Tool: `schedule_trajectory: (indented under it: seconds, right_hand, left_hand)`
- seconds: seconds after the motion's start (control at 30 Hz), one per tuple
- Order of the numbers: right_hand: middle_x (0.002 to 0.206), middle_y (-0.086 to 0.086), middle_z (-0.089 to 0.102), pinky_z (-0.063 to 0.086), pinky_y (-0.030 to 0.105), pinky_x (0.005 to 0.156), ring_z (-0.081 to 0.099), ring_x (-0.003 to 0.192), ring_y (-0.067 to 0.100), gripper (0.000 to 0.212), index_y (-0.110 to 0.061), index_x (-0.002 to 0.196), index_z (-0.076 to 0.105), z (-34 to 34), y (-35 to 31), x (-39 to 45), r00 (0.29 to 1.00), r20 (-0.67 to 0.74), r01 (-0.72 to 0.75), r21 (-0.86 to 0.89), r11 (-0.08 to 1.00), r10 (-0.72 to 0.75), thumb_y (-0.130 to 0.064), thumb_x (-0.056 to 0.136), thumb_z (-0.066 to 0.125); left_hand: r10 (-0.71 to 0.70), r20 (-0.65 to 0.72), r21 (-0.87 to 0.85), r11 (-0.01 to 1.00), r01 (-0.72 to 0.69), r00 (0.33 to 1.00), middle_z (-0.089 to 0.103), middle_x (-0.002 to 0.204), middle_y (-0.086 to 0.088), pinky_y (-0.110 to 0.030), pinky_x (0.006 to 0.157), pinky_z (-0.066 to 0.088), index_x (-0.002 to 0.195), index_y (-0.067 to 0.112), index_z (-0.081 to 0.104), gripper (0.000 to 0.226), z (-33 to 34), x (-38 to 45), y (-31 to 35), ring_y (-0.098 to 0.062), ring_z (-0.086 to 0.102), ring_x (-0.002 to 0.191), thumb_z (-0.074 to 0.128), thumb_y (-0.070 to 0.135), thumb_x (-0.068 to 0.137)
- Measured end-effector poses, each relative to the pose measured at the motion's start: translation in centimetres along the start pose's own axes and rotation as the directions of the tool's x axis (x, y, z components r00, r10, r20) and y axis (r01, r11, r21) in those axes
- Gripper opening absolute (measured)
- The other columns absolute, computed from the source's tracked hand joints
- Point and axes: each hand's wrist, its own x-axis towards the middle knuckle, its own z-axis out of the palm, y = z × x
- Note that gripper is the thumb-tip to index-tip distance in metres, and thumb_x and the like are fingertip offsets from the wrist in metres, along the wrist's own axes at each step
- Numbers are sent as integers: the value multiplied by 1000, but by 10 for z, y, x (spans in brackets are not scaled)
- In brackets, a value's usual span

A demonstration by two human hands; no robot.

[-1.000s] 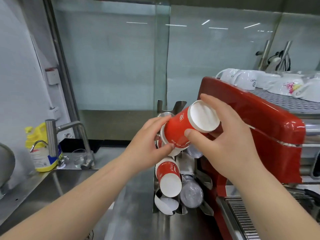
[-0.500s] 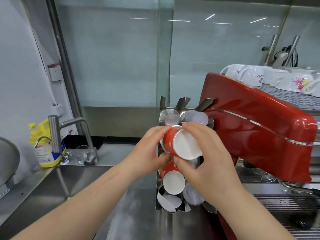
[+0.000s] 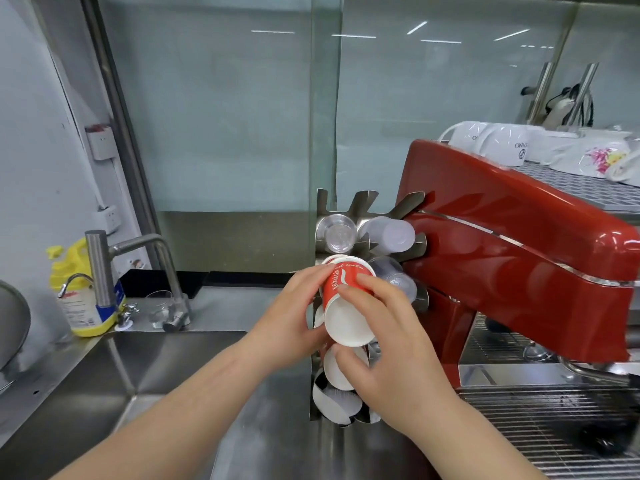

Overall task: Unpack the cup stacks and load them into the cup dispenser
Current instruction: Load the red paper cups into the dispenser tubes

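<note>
Red cup stack: held with its white base toward the camera, mouth end pointing into the cup dispenser; sits in the left column, second slot down, just beside a clear cup on its right.
Left hand: on the stack's left side, fingers curled against the red wall, gripping it.
Right hand: on the stack's right side and under its base, fingers wrapped over the red wall, thumb below the white base; gripping it too.
Cup dispenser: steel rack with angled dividers, standing on the worktop against the red espresso machine.
Top slots: clear plastic cups in both.
Lower slots: more white cup bases below the held stack, partly hidden by the right hand.
Machine top: white mugs upside down on the grate.
Left of frame: steel tap over the sink, yellow bottle behind it.
</note>
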Motion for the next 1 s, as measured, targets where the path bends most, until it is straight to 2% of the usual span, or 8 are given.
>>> schedule_trajectory:
  seconds: [0.1,0.23,0.3,0.43,0.5,0.57,0.77,1.0]
  right_hand:
    - [143,-6,41,39,26,105,42,132,12,55,-33,130,47,6,6,2,1000,15,-11,2,1000,11,-27,76,58]
    - [144,-1,42,29,13,108,38,136,9,54,-26,132,51,10,16,7,999,28,-36,19,999,36,-24,79,59]
    - [146,-2,42,27,11,108,36,137,8,56,-25,133,51,11,20,10,998,39,-47,23,999,46,-21,78,63]
    - [143,-10,40,30,18,109,35,135,5,63,-29,134,49,16,30,17,996,23,-86,6,996,86,-16,76,68]
    - [136,-19,36,26,10,106,33,130,-3,66,-35,133,47,18,34,20,993,6,-118,-12,993,118,-15,74,69]
    - [130,-21,33,27,6,102,35,127,-2,66,-37,133,47,20,36,23,989,17,-148,-26,989,148,-16,74,69]
    - [135,-10,40,30,21,106,39,126,10,63,-31,135,48,26,39,29,988,55,-144,-66,987,148,-17,76,63]
    - [136,-10,41,38,31,105,41,127,13,61,-31,137,46,24,41,36,980,117,-150,-81,985,158,-21,78,62]
  left_hand:
    - [-12,-1,-2,1000,12,1000,41,143,12,-34,109,40,145,29,37,76,0,1,-4,-7,34,138,76,23,81]
    - [-11,2,3,1000,11,1000,41,141,13,-31,107,41,145,32,36,74,0,4,-7,-6,34,136,72,20,81]
    - [-14,1,3,1000,14,1000,42,140,13,-28,106,42,145,34,36,74,0,7,-7,-6,35,135,71,18,82]
    - [-13,1,0,1000,13,1000,43,138,15,-18,102,41,145,34,37,72,3,10,-8,-3,36,133,68,15,83]
    - [-23,0,4,1000,23,1000,42,137,16,-17,100,41,144,34,38,70,4,11,-10,-2,36,132,69,15,83]
    - [-35,2,8,999,35,999,42,137,17,-16,100,41,143,36,38,70,4,12,-13,-3,37,132,68,16,83]
    - [-46,-4,-11,999,46,999,45,131,23,-15,96,43,141,39,40,67,4,16,-15,-4,40,129,68,16,85]
    - [-44,-21,-21,999,44,999,49,128,22,-15,93,45,138,40,44,65,1,21,-17,-3,44,126,67,13,83]
